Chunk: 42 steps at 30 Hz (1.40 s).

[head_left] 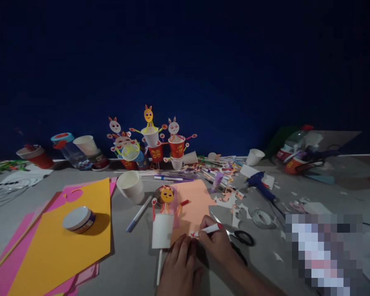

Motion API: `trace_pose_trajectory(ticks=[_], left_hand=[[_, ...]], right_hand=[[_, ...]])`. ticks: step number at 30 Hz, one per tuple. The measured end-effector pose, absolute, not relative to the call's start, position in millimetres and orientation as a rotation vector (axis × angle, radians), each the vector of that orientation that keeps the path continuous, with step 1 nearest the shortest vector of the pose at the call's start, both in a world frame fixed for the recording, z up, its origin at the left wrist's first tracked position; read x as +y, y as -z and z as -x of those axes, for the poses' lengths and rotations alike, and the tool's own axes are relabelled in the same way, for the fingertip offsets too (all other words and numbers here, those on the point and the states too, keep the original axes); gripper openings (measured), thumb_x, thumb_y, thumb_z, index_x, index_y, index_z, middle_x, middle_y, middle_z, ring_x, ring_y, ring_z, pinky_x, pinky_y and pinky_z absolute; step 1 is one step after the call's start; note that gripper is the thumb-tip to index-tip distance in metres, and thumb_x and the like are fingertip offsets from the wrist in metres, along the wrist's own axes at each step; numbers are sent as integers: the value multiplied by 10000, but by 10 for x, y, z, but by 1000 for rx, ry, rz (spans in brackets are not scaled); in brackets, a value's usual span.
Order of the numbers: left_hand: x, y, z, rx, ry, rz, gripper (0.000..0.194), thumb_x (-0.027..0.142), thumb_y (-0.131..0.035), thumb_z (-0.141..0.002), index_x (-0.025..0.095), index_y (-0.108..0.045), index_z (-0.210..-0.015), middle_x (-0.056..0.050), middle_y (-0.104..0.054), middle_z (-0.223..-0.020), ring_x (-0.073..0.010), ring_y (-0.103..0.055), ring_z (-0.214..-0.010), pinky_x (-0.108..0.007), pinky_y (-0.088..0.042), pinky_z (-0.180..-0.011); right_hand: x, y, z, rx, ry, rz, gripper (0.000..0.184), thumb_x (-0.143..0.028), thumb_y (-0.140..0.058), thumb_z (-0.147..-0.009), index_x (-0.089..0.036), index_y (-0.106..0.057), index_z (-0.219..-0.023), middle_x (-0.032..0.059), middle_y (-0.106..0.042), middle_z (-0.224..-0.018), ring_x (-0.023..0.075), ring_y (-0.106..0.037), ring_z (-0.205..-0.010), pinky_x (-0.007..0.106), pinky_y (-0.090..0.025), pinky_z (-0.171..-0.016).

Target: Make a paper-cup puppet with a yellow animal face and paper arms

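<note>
My right hand [215, 240] is closed in a pen grip around a red marker [211, 230], with the tip pointing down and left at a small pale piece bearing red marks [192, 234]. My left hand [179, 263] lies flat, fingers stretched forward, their tips beside that small piece. Whether they touch it I cannot tell. Just left of these fingers is a white paper cup puppet [162, 232] on a white stick [159, 267], with a yellow animal face [167, 195] and a raised paper arm. Beneath the marker tip lies a peach paper sheet [195, 201], with a red marker cap [184, 202] on it.
Scissors [243, 237] lie by my right wrist, near a tape roll [263, 218] and a blue glue gun [261, 186]. Yellow paper [92, 242] bears a round jar [79, 219]. Stacked cups [131, 187], a marker [138, 213], paper scraps and several finished cup puppets [176, 146] stand beyond.
</note>
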State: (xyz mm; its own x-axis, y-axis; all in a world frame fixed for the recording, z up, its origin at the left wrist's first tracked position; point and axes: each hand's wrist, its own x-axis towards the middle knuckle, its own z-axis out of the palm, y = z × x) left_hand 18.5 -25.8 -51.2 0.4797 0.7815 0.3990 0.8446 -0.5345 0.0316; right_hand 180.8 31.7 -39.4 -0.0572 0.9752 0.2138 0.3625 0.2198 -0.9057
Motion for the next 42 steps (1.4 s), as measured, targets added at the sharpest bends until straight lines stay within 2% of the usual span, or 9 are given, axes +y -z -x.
trace_pose_trajectory(ticks=[10,23,42], left_hand=[[-259,554,-184,-1425,510,2570,499,137,-619,-742,145,-571,-1238,-124,-710,-1246,-306,-669,-1157,-425,-615,-902],[-260,523,-188,-1437,520,2560,492,160,-700,-731,132,-601,-1212,-120,-720,-1227,-312,-679,-1137,-427,-626,-897],[-250,503,-181,-1397,528,2552,497,154,-672,-737,135,-592,-1227,-114,-729,-1223,-302,-691,-1126,-407,-635,-881]], right_hand=[[322,396,-1802,-1579,-842,1292,138,-206,-483,-770,-250,-421,-655,-70,-445,-584,144,-452,-557,253,-340,-550],[322,406,-1801,-1548,-856,1278,139,-201,-489,-780,-250,-438,-660,-66,-463,-592,148,-465,-565,255,-342,-548],[327,409,-1799,-1521,-856,1277,136,-195,-481,-778,-254,-426,-669,-66,-457,-591,149,-464,-568,256,-347,-547]])
